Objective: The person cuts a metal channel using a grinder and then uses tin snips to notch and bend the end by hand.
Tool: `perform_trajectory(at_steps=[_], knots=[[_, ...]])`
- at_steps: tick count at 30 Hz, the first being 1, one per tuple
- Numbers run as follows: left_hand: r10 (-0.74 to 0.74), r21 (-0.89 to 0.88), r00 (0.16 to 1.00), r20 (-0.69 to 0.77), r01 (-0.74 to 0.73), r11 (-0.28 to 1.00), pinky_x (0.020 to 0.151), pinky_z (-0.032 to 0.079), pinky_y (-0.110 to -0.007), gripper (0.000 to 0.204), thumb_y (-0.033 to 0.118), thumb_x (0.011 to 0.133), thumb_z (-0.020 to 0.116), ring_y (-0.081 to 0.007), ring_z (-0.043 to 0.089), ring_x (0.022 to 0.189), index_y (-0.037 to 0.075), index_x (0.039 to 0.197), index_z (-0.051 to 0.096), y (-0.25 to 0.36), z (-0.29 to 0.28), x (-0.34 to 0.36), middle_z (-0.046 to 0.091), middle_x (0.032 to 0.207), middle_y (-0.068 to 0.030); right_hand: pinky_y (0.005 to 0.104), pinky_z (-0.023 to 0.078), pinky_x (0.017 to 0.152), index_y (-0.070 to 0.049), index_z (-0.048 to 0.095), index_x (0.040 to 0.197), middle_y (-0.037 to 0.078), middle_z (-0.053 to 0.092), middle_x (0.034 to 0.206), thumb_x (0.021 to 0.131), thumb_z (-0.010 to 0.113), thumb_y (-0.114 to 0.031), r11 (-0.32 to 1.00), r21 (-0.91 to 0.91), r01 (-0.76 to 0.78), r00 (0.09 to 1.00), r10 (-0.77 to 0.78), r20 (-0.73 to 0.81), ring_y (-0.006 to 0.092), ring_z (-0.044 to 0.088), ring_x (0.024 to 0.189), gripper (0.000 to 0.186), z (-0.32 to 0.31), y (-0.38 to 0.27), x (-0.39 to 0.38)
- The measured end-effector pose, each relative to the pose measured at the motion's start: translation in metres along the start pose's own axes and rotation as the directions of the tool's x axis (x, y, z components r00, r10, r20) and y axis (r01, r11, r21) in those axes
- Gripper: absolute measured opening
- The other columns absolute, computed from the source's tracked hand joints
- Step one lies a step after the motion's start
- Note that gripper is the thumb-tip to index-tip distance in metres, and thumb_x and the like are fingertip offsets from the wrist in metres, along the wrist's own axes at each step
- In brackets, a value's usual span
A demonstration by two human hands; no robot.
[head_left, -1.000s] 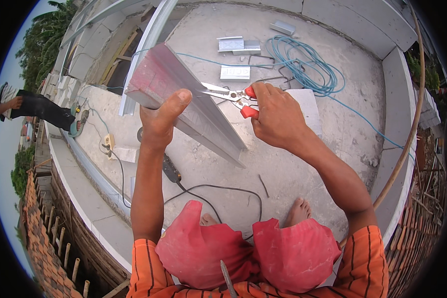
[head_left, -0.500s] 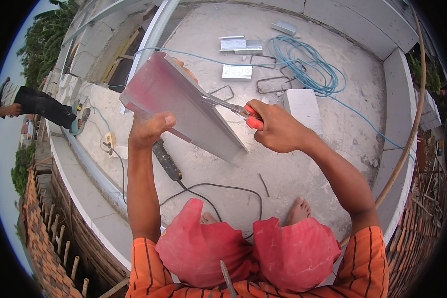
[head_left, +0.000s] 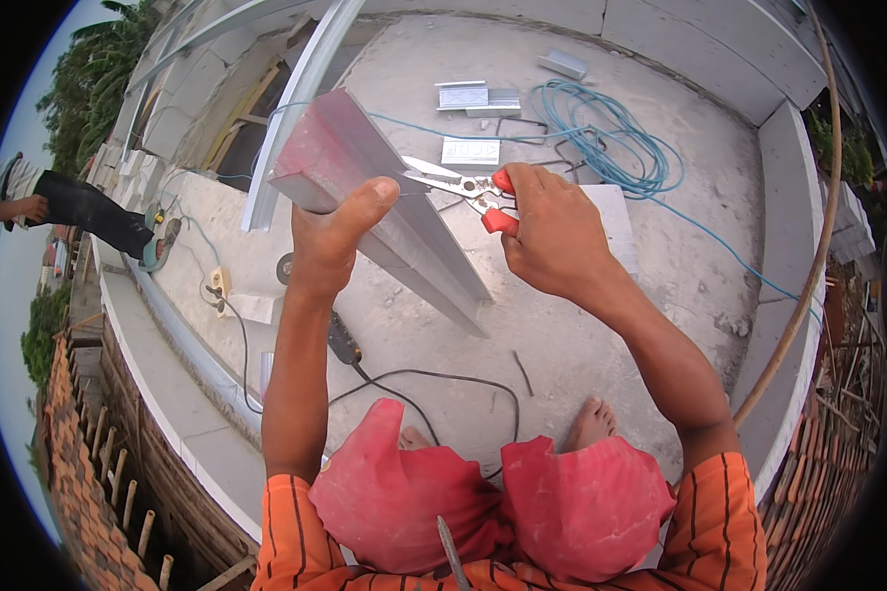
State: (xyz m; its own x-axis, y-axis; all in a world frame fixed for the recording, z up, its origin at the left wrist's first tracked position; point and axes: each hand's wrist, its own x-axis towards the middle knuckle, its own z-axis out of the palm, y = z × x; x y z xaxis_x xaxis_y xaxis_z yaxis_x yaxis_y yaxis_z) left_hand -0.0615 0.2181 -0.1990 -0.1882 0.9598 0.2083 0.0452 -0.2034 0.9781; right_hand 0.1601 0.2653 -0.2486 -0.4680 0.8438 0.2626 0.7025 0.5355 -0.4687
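Note:
My left hand (head_left: 330, 236) grips a long galvanised metal channel (head_left: 404, 256) with a reddish upper end, tilted upright toward me with its far end low near the floor. My right hand (head_left: 552, 227) holds metal snips with red handles (head_left: 504, 220); their blades lie on the channel's right edge, just right of my left thumb, with the handles apart. A black-bodied power tool (head_left: 342, 343) lies on the floor, partly hidden by my left forearm.
Light channels (head_left: 296, 108) stand at the back left. Metal offcuts (head_left: 463, 94), a blue cable coil (head_left: 606, 123) and a pale block (head_left: 616, 222) lie beyond. A power strip (head_left: 219, 283) sits left. A co-worker's leg (head_left: 94, 212) shows at far left; a brown pole (head_left: 808, 276) leans right.
The channel has turned and shifted right with my left hand since half a second ago. My right hand has risen slightly, and the snips' handles now sit farther apart.

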Motion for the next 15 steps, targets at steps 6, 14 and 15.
perform_trajectory(at_steps=[6, 14, 15], knots=[[0.004, -0.005, 1.000, -0.025, -0.005, 1.000, 0.087, 0.046, -0.032, 0.049, 0.023, 0.078, 0.078, -0.0149, 0.058, 0.097, 0.003, 0.117, 0.057, -0.0010, 0.0015, 0.0024, 0.059, 0.104, -0.0061, 0.0445, 0.048, 0.082, -0.001, 0.053, 0.117, 0.017, 0.063, 0.103, 0.074, 0.070, -0.005, 0.998, -0.068, 0.008, 1.000, -0.007, 0.008, 0.0318, 0.062, 0.097, 0.047, -0.0071, -0.0002, 0.0013], [-0.001, 0.033, 1.000, -0.011, 0.001, 0.999, 0.088, 0.047, -0.032, 0.052, 0.027, 0.078, 0.079, -0.0167, 0.060, 0.098, 0.000, 0.117, 0.057, -0.0032, 0.0021, 0.0018, 0.059, 0.103, -0.0080, 0.0431, 0.048, 0.082, -0.001, 0.054, 0.117, 0.017, 0.064, 0.102, 0.075, 0.071, -0.007, 0.992, -0.122, -0.018, 0.997, 0.028, 0.075, 0.0301, 0.063, 0.097, 0.046, -0.0102, -0.0066, 0.0053], [0.000, 0.036, 1.000, -0.011, 0.000, 0.999, 0.088, 0.047, -0.032, 0.052, 0.027, 0.078, 0.079, -0.0168, 0.060, 0.098, 0.000, 0.117, 0.057, -0.0034, 0.0018, 0.0014, 0.059, 0.103, -0.0083, 0.0431, 0.048, 0.082, -0.001, 0.054, 0.117, 0.017, 0.064, 0.102, 0.075, 0.071, -0.008, 0.992, -0.125, -0.034, 0.994, 0.047, 0.102, 0.0301, 0.064, 0.096, 0.046, -0.0113, -0.0084, 0.0063]])
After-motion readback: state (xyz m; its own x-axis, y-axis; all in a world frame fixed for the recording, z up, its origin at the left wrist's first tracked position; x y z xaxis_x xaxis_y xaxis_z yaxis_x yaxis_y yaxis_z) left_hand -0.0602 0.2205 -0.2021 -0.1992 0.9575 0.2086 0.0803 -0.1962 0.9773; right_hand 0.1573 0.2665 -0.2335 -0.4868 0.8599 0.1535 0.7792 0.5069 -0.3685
